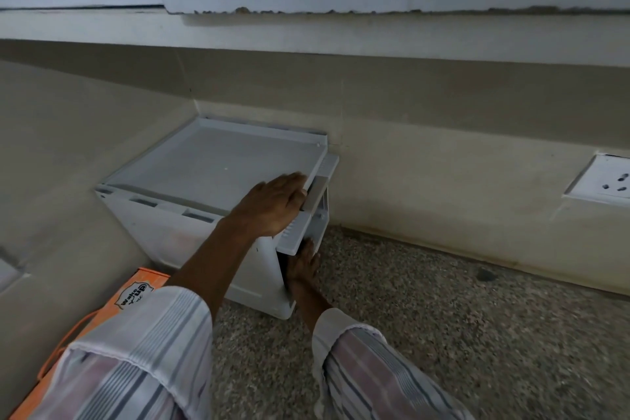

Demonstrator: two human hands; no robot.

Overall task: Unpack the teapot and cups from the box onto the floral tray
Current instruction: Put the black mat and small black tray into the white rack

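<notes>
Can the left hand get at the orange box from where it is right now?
Probably yes. The left hand rests on the white cabinet, and the orange box lies just below that forearm, partly behind the sleeve, with nothing between them.

This looks like a home room. It has a speckled stone floor [443, 317], painted walls [443, 119] and a wall socket [605, 182] (set low).

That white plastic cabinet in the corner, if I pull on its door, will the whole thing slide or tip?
Possibly. The white cabinet looks like thin moulded plastic, so probably light. It stands on smooth speckled floor, so it may slide. The left hand on its top edge likely steadies it while the right hand reaches underneath.
</notes>
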